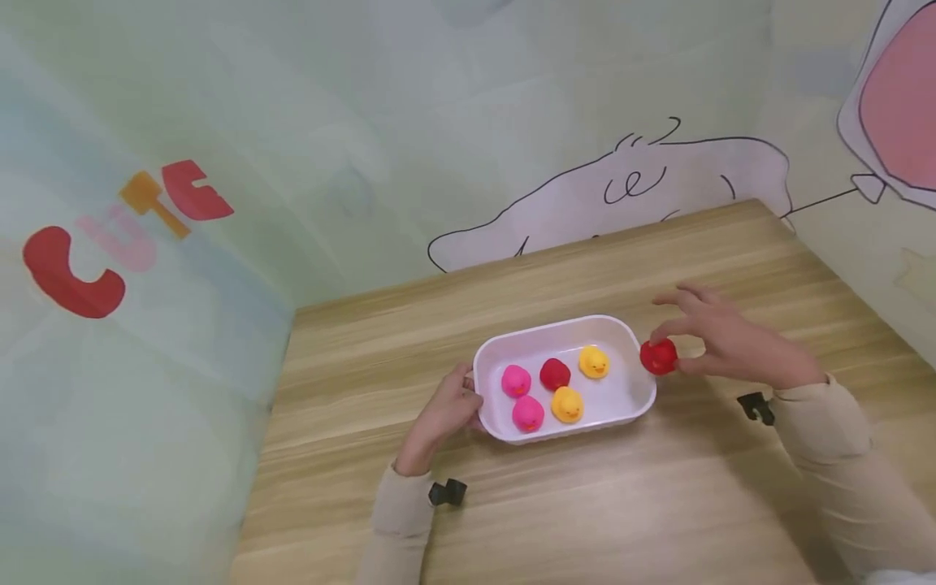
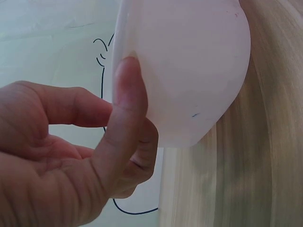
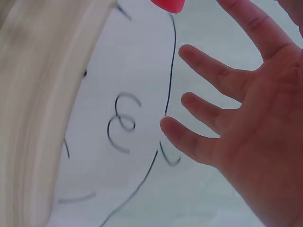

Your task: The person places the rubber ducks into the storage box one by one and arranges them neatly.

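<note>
A white plastic tray (image 1: 617,390) stands on the wooden table, with small rubber ducks inside. My left hand (image 1: 448,406) grips the tray's left end; in the left wrist view its thumb presses on the tray wall (image 2: 189,61). Between thumb and index finger, my right hand (image 1: 712,333) pinches a red rubber duck (image 1: 659,357) beside the tray's right rim. Its other fingers are spread, and only a bit of the red duck (image 3: 169,4) shows in the right wrist view. Inside lie pink ducks (image 1: 516,380) at the left, another red duck (image 1: 555,374) and yellow ducks (image 1: 594,362).
The wooden table (image 1: 366,366) meets a wall printed with a line-drawn animal (image 1: 658,183) at the back. On the left wall are coloured letters (image 1: 73,280). Small black mounts (image 1: 448,492) sit at both wrists.
</note>
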